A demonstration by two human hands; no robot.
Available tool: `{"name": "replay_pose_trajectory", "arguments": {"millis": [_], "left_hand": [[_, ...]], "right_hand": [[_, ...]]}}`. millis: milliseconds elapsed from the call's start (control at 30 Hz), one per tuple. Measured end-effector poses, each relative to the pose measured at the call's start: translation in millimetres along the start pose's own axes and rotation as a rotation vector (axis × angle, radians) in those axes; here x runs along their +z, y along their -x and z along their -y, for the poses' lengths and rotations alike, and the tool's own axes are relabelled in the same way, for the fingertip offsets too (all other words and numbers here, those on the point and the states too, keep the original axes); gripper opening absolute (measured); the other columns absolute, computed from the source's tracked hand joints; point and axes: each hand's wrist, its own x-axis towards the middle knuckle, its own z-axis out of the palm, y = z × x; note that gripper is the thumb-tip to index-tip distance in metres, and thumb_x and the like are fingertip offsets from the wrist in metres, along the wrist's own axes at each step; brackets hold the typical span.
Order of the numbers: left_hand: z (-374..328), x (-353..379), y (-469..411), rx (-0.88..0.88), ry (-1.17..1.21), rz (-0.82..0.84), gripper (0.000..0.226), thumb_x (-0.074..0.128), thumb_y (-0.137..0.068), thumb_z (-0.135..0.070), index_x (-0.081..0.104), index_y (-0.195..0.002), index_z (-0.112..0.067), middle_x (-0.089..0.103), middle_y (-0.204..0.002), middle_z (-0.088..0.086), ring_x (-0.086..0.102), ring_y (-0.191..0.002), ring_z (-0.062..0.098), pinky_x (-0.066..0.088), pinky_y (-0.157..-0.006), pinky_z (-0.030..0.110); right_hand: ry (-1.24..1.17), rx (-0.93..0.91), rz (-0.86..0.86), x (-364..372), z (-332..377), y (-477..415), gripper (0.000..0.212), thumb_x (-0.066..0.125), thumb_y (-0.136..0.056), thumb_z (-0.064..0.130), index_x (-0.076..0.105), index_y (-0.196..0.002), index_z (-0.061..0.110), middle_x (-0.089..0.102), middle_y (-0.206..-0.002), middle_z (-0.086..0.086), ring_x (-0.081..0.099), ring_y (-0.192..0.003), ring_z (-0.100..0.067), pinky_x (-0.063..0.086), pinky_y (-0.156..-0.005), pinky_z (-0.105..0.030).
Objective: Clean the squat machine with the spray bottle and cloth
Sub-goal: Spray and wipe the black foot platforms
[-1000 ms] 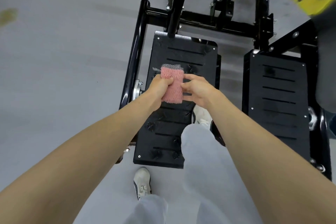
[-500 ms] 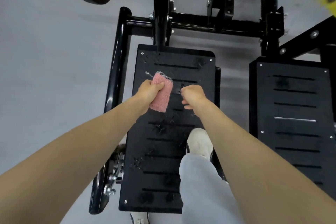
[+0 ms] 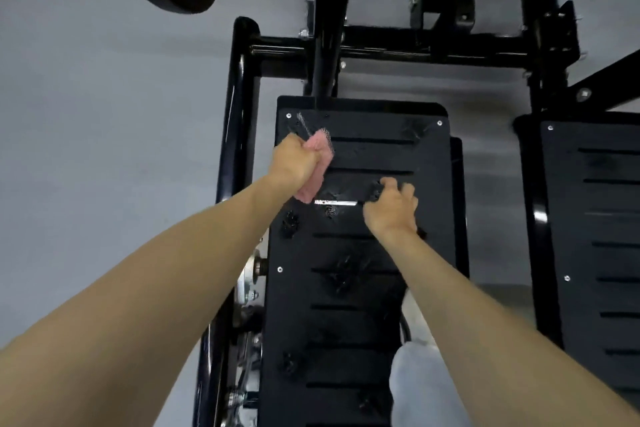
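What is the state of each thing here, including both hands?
left hand: grips the pink cloth.
pink cloth: bunched in the fist, over the far left corner of the left footplate.
right hand: fingers curled over the left footplate; cannot tell whether it holds anything.
left footplate: black, smudged, with one shiny streak.
right footplate: no hand on it.

The cloth [image 3: 317, 163] is pink and soft, with a bit of grey net at its far end. It is bunched up in the left hand [image 3: 294, 159], over the far left corner of a foot plate [image 3: 363, 253]. The squat machine [image 3: 240, 114] is black metal. Its foot plate is long and flat, with thin slots across it and dark smudgy marks. A second plate [image 3: 595, 218] lies to the right, apart from the first.
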Motion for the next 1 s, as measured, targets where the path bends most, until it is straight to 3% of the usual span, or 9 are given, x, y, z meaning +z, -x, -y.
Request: {"name": "replay_pose_trajectory", "arguments": {"millis": [133,200,333,500,633,733,800,867,1000], "left_hand": [[-7,-20,-27,0.099,-0.106,-0.176,0.029,0.051,-0.095,-0.034,0.051,-0.107,-0.008,0.056,-0.091,0.003,0.056,-0.083,0.022,0.048,-0.072,0.032],[-11,-28,-44,0.222,-0.2,-0.314,0.034,0.052,-0.094,-0.041,0.052,-0.107,-0.01,0.058,-0.091,0.002,0.057,-0.079,0.021,0.043,-0.065,0.033],[-10,-36,-79,0.455,-0.569,-0.446,0.027,0.053,-0.089,-0.011,0.052,-0.116,-0.005,0.054,-0.109,0.011,0.056,-0.09,0.028,0.037,-0.063,0.035],[-11,5,-91,0.289,-0.641,-0.422,0.038,0.047,-0.088,0.001,0.052,-0.126,-0.002,0.048,-0.124,0.015,0.046,-0.114,0.032,0.044,-0.077,0.039],[-19,48,-84,0.488,-0.635,-0.302,0.042,0.05,-0.086,0.006,0.054,-0.127,-0.005,0.043,-0.135,0.007,0.041,-0.119,0.026,0.046,-0.079,0.036],[-16,39,-92,0.651,-0.737,-0.204,0.053,0.054,-0.081,0.009,0.053,-0.131,-0.01,0.041,-0.141,0.003,0.039,-0.124,0.025,0.048,-0.089,0.04],[-5,18,-97,0.632,-0.876,-0.217,0.061,0.054,-0.082,0.006,0.043,-0.14,-0.011,0.04,-0.142,0.005,0.037,-0.123,0.028,0.044,-0.091,0.04],[7,1,-95,0.494,-0.936,-0.312,0.063,0.055,-0.084,0.003,0.036,-0.143,-0.008,0.041,-0.137,0.01,0.038,-0.12,0.031,0.043,-0.087,0.04],[-6,16,-88,0.301,-0.851,-0.414,0.05,0.056,-0.085,0.003,0.043,-0.133,0.0,0.045,-0.128,0.016,0.041,-0.116,0.032,0.047,-0.083,0.038]], "right_hand": [[0.218,-0.083,-0.057,11,-10,-8,0.065,0.049,-0.094,0.024,0.016,-0.149,0.02,-0.003,-0.157,-0.015,0.013,-0.141,-0.032,0.026,-0.113,-0.044],[0.228,-0.064,-0.134,10,-13,-18,0.064,0.046,-0.097,0.028,0.012,-0.151,0.019,-0.006,-0.157,-0.017,0.009,-0.143,-0.033,0.02,-0.116,-0.046],[0.111,0.034,-0.24,3,-16,-40,0.061,0.04,-0.099,0.035,0.013,-0.151,0.016,-0.003,-0.158,-0.019,0.007,-0.145,-0.034,0.014,-0.118,-0.047],[0.138,0.021,-0.22,-1,-27,-59,0.059,0.033,-0.101,0.037,0.012,-0.152,0.017,-0.002,-0.159,-0.016,0.003,-0.146,-0.031,0.01,-0.119,-0.046],[0.127,0.032,-0.213,-1,-27,-65,0.058,0.034,-0.101,0.037,0.013,-0.151,0.016,-0.001,-0.158,-0.017,0.005,-0.146,-0.031,0.011,-0.119,-0.046],[0.104,0.022,-0.219,-4,-22,-69,0.058,0.034,-0.101,0.036,0.015,-0.151,0.015,0.0,-0.158,-0.018,0.006,-0.145,-0.03,0.012,-0.119,-0.046],[0.075,0.015,-0.22,-6,-18,-72,0.057,0.034,-0.101,0.036,0.015,-0.151,0.015,0.0,-0.158,-0.018,0.006,-0.145,-0.03,0.011,-0.119,-0.046],[0.057,0.013,-0.222,-6,-14,-73,0.057,0.034,-0.101,0.036,0.014,-0.151,0.015,-0.001,-0.158,-0.018,0.006,-0.145,-0.03,0.011,-0.119,-0.046],[0.041,0.014,-0.22,-10,-14,-74,0.057,0.034,-0.101,0.035,0.014,-0.151,0.016,-0.001,-0.158,-0.019,0.006,-0.145,-0.031,0.011,-0.119,-0.045]]}}
